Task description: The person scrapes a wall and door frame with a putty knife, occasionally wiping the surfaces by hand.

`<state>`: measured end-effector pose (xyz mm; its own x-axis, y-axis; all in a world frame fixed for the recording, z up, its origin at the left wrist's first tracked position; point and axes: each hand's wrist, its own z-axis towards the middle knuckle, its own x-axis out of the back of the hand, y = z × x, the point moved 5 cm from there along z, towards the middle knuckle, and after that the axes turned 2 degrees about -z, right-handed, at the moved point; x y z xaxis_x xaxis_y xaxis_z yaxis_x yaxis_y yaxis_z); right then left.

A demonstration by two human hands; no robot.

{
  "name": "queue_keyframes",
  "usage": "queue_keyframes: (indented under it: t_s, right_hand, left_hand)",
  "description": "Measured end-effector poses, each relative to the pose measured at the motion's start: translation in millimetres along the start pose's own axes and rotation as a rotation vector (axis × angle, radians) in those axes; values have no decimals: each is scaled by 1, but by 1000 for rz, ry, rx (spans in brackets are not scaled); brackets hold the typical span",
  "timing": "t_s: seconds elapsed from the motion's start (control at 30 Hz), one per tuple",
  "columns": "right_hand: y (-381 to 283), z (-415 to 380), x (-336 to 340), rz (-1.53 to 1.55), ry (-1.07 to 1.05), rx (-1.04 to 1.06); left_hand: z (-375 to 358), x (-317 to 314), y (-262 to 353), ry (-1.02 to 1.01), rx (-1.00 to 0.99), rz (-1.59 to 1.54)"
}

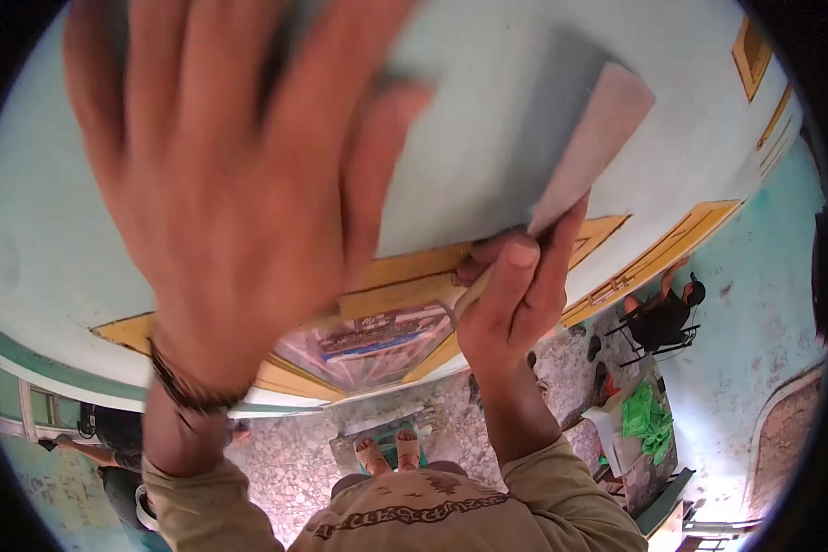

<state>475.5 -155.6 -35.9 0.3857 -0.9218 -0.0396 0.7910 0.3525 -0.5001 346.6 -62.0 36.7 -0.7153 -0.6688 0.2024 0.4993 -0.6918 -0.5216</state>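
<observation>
My right hand (515, 299) grips a putty knife, fingers and thumb closed near the base of its flat, widening blade (596, 143). The blade points up and right, close to a pale blue-white painted surface (460, 138), and casts a dark shadow on it. Large in the upper left, my left hand (221, 166) is smeared by motion, its fingers spread and reaching up in front of the same surface. A dark bracelet (189, 382) circles the left wrist. Under both hands runs yellow trim (414, 267) around a glass pane (368, 348).
A person (667, 313) sits on a chair by the right wall. Closer stands a table with green plastic (649, 419) on it. Another person (120, 478) is at the lower left. My sandalled feet (391, 453) are on a small support above the mottled floor (285, 460).
</observation>
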Motion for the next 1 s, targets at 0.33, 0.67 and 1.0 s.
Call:
queue_keyframes:
  t_s: [0.33,0.67,1.0]
  right_hand:
    - [-7,-74,17,413,-226,-383]
    - [-3,-87,10,565,-342,-724]
    - [-20,-81,6,598,-262,-821]
  left_hand:
    - [33,-10,-31,23,-263,68]
    - [68,-9,-70,158,-384,155]
    - [66,-4,-68,273,-332,153]
